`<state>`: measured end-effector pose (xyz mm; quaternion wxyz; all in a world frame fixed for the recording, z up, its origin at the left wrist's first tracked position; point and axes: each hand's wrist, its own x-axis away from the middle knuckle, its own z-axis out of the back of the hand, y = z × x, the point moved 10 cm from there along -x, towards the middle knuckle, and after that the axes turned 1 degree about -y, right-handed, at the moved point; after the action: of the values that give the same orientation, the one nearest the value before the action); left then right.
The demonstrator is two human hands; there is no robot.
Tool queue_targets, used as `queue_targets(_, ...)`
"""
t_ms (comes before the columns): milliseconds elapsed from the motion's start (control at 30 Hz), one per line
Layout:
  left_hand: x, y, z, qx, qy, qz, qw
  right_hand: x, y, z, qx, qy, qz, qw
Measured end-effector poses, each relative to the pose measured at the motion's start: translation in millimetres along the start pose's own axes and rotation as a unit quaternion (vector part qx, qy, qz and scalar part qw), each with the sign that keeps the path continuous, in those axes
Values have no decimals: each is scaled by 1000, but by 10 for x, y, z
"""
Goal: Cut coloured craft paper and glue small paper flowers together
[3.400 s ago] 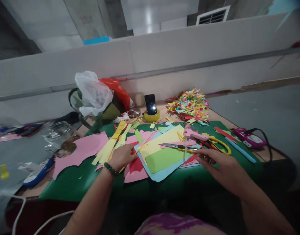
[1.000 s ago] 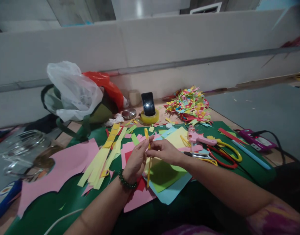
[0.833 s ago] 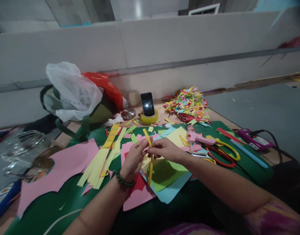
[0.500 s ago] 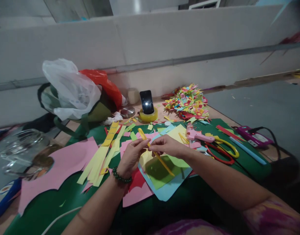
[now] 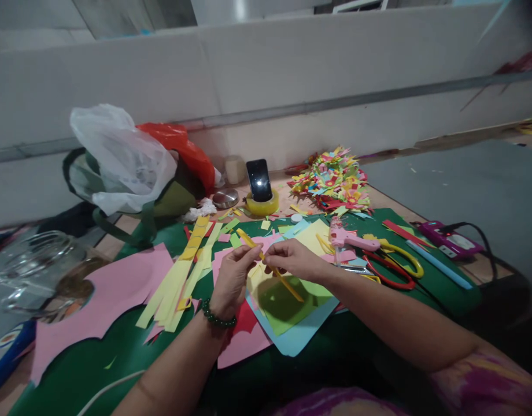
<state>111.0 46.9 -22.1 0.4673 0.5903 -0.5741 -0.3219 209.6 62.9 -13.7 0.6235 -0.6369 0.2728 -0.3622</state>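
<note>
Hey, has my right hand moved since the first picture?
Yes, leftward: your right hand was just nearside of the pink glue gun; now it's left of it, gripping the yellow strip.

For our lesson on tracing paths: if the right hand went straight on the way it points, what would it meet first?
The right hand would most likely meet the fingers of the left hand, close in front of it at the yellow strip; one view leaves the exact gap unclear.

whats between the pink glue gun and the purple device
In the head view, a yellow scissors handle, a red strip and a light blue strip lie between the glue gun and the purple device.
</note>
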Motion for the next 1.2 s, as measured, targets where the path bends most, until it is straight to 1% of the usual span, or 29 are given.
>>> queue_targets(100,-5,6,11,-13,-4,-3,1000,13,-13,57,-5,6,-2,1000)
queue_targets(200,-40,67,81,-28,1,-5,1000,27,-43,139,24,11,-4,1000)
queue_targets(233,-53,132,120,-40,7,-18,999,31,-48,153,44,6,-8,999)
queue_targets(300,-64,344,184,-92,18,-77,993,43,-42,145,93,-19,-17,995)
queue_targets(367,-37,568,150,-193,3,-150,970,59,-25,94,150,-57,-21,987)
queue_targets(400,-19,616,79,-252,-25,-170,952,68,-19,60,181,-76,-16,981)
queue_targets(433,-7,594,-14,-308,-68,-169,934,77,-19,26,211,-90,-7,973)
queue_targets(467,4,504,-103,-354,-118,-146,916,83,-25,-2,239,-100,6,966)
queue_targets(533,47,236,-223,-400,-214,-68,889,89,-46,-40,275,-107,32,955)
queue_targets(567,73,117,-247,-405,-247,-32,880,91,-50,-51,283,-111,39,952)
queue_targets(600,93,31,-255,-405,-266,-5,875,92,-49,-53,284,-113,42,951)
queue_targets(633,102,-21,-253,-401,-276,10,873,91,-50,-44,282,-114,44,952)
queue_targets(700,105,-57,-242,-393,-283,19,875,90,-46,-5,271,-114,40,955)
queue_targets(833,83,-22,-205,-381,-276,14,882,100,-11,92,251,-118,16,961)
queue_targets(933,102,-86,-179,-362,-281,56,887,109,-12,153,242,-106,2,965)
queue_targets(1033,154,-170,-191,-346,-298,94,885,117,-33,170,255,-97,-1,962)
queue_targets(1133,179,-198,-207,-338,-305,102,884,119,-41,167,271,-93,-2,958)
queue_targets(1200,171,-187,-204,-340,-302,96,885,117,-38,165,271,-91,-5,958)
